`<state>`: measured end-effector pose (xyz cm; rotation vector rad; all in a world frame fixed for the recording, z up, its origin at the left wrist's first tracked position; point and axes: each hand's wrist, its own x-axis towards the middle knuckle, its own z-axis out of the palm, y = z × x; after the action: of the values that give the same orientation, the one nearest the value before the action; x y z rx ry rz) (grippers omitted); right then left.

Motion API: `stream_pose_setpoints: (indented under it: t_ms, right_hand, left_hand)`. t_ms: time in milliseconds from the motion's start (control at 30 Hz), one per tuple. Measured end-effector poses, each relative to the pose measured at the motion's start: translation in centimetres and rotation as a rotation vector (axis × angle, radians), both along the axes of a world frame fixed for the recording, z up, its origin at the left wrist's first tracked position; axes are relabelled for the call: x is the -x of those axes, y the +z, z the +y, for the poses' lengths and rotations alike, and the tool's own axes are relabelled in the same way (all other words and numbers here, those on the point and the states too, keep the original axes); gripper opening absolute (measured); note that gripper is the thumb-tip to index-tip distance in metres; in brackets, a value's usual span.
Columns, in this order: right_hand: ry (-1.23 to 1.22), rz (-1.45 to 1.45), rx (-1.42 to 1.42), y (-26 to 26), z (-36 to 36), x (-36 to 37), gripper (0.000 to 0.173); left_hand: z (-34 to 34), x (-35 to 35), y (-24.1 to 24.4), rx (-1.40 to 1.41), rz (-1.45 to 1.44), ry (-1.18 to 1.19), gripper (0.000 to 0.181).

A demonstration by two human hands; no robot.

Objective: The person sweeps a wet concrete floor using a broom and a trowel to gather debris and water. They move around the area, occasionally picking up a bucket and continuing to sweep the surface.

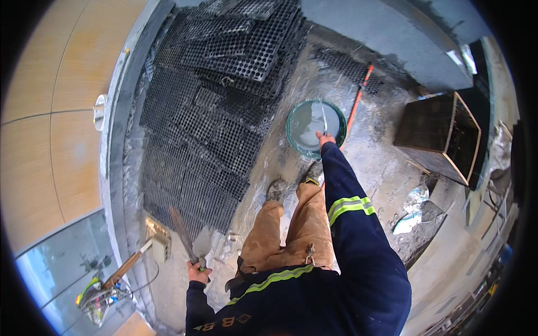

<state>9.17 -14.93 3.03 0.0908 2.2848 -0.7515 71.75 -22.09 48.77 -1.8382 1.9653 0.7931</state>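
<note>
My right hand reaches forward and is closed on the pale bail handle of a round green bucket. Cloudy grey liquid covers much of what shows inside the bucket. Whether the bucket rests on the floor or hangs just above it, I cannot tell. Low on the left, my left hand grips a long, worn brownish bar or stick together with a trowel that has a grey blade. Both tools point away from me.
Stacked black perforated plastic panels cover the floor at left, beside a low concrete curb. An orange-red strip runs past the bucket. A dark wooden box and a crumpled plastic bag lie at right.
</note>
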Motion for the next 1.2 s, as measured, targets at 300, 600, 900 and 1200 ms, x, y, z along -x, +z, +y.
stream_pose_setpoints:
  t_ms: [300,600,900,1200]
  right_hand:
    - [0.008,0.122,-0.232,1.9,6.5,9.9,0.044]
    - [0.21,0.265,-0.204,5.3,8.3,2.6,0.013]
    - [0.387,-0.116,-0.054,-5.2,-1.6,3.4,0.031]
    - [0.429,0.291,-0.162,-5.2,-2.4,-2.1,0.035]
  left_hand:
    - [0.9,18.4,-1.0,-0.148,0.118,-0.254,0.036]
    - [-2.2,33.5,-9.4,-0.404,0.456,-0.27,0.038]
    - [-4.9,37.1,-18.5,-0.439,0.325,-0.467,0.033]
    - [-6.5,37.8,-20.9,-0.438,0.372,-0.581,0.033]
